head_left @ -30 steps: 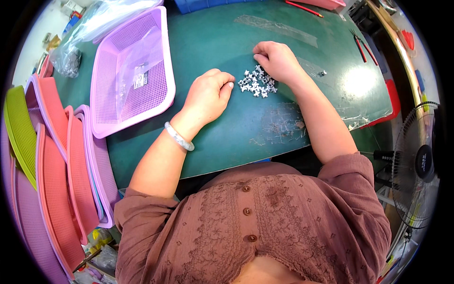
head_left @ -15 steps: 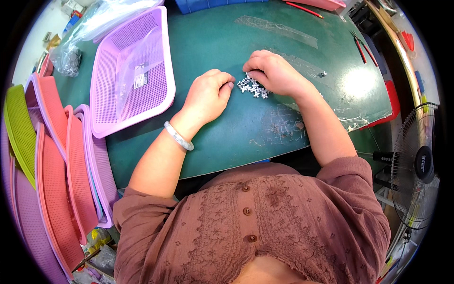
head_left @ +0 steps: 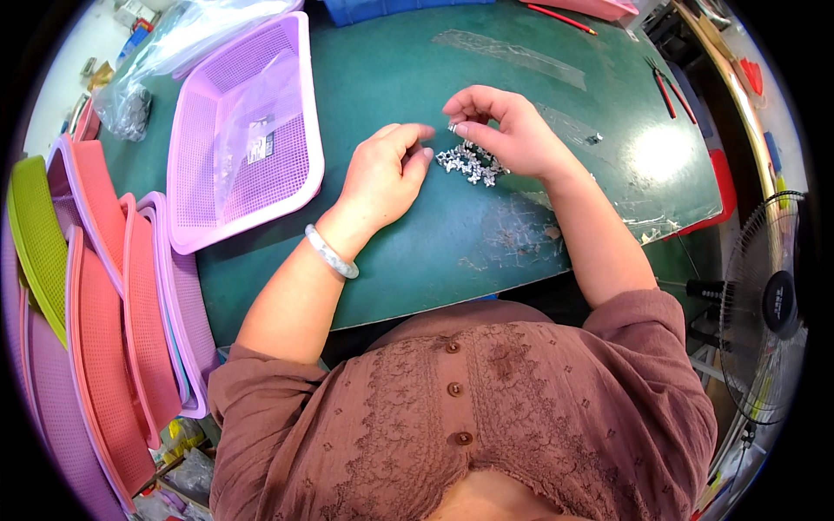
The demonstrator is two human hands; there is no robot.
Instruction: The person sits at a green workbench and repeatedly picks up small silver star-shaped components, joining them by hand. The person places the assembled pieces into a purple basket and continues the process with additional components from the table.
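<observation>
Silvery little metal parts (head_left: pixel 469 162) lie in a loose heap on the green table mat (head_left: pixel 486 78), between the two hands and just under the right hand (head_left: pixel 508 130), whose thumb and fingertips are pinched shut on one tiny piece lifted from the heap. Resting beside the pile, the left hand (head_left: pixel 387 169) is loosely curled with its fingertips near the heap, holding nothing that I can see. Each piece looks light, stiff and easy to drop, best pinched at its edges.
</observation>
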